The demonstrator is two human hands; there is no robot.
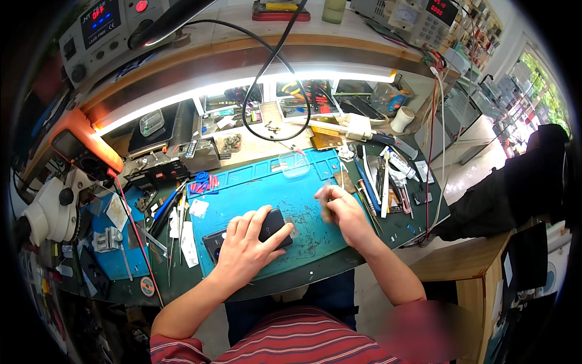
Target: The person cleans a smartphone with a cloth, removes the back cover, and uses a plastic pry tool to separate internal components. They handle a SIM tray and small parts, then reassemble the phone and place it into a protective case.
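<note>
A dark phone (274,229) lies face down or back up, I cannot tell which, on the blue work mat (254,194). Across it rests my left hand (245,239), fingers over the far edge and thumb at the right end, gripping it against the mat. Beside the thumb is a small, pale, brownish flat piece (293,227). My right hand (341,209) hovers over the mat's right part, fingers pinched together. Something small and greyish shows at its fingertips, too blurred to name. A clear plastic box (294,164) sits at the mat's far edge.
Screwdrivers, tweezers and a white tube (402,165) crowd the right side. On the left are pens, tweezers, an orange multimeter (88,141) and a white microscope (51,209). A black cable (244,109) loops down from above. Behind stands a lit shelf (242,77) with parts trays.
</note>
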